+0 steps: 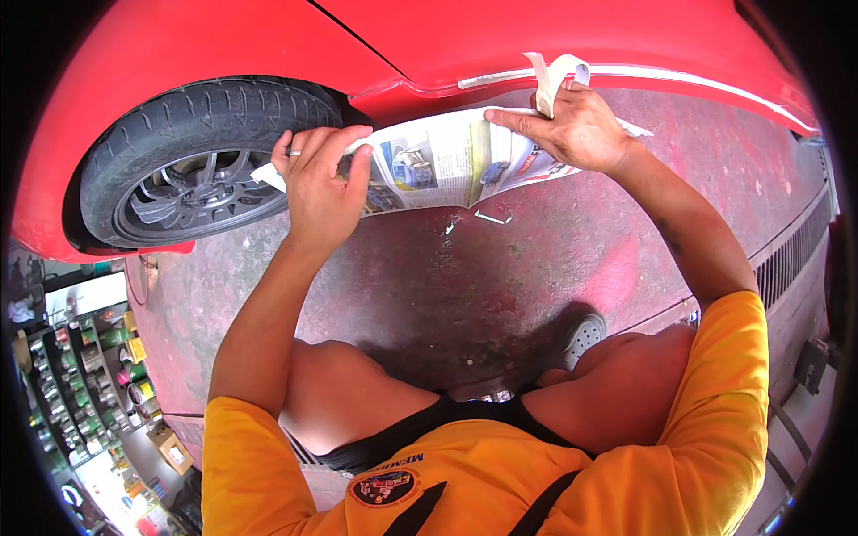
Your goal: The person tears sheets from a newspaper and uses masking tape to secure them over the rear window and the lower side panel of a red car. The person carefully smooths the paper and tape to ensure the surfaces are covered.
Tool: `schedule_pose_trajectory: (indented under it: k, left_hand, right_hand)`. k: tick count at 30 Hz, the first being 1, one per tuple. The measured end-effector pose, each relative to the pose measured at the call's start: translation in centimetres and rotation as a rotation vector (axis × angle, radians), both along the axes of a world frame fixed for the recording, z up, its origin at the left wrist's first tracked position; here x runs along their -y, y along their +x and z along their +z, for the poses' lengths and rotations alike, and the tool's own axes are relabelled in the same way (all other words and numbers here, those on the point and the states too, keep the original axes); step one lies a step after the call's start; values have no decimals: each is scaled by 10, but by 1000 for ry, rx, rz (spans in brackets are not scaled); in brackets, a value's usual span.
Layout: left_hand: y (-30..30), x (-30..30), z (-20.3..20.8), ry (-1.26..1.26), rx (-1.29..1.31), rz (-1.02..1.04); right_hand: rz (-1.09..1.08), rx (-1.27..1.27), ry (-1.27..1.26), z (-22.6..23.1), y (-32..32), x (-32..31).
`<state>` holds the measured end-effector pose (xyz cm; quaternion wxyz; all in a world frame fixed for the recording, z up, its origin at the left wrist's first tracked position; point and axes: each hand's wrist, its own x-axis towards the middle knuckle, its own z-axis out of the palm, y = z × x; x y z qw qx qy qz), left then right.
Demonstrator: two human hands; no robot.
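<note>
A printed newspaper sheet [438,165] is stretched sideways below the lower edge of a red car body [268,40], creased near its middle. My left hand [317,183], with a ring on one finger, grips its left end close to the wheel. At the right end, my right hand [583,129] holds the sheet with the thumb lying along the top edge. A curled length of pale masking tape [565,68] rises by the right fingers, which are partly hidden behind the paper. A white strip [666,71] runs along the car's lower edge to the right.
The car's wheel [210,192] stands just left of my left hand. Small pale scraps [493,217] lie on the stained floor [429,277] beneath the paper. Shelves of cans and jars [80,384] are at the lower left. A floor grate [794,250] runs along the right.
</note>
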<state>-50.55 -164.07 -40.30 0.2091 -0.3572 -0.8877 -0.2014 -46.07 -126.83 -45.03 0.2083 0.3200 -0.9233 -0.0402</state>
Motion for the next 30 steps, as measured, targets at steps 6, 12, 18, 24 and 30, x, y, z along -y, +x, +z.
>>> schedule_pose_trajectory:
  k: [6, 12, 18, 24, 30]
  left_hand:
    - [0, -1, 0, -18, 2, 0]
    - [1, 0, 0, -19, 2, 4]
    - [2, -1, 3, -17, -1, -2]
    - [3, -2, 3, -16, -3, 1]
    - [1, -6, -2, 11, 38, 14]
  right_hand:
    - [5, -20, 7, -1, 0, -3]
    - [-26, 2, 32, 4, 3, 0]
    - [-36, -2, 38, 6, 4, -1]
    - [-46, 19, 38, 8, 5, -1]
    - [-33, 26, -4, 14, 7, -3]
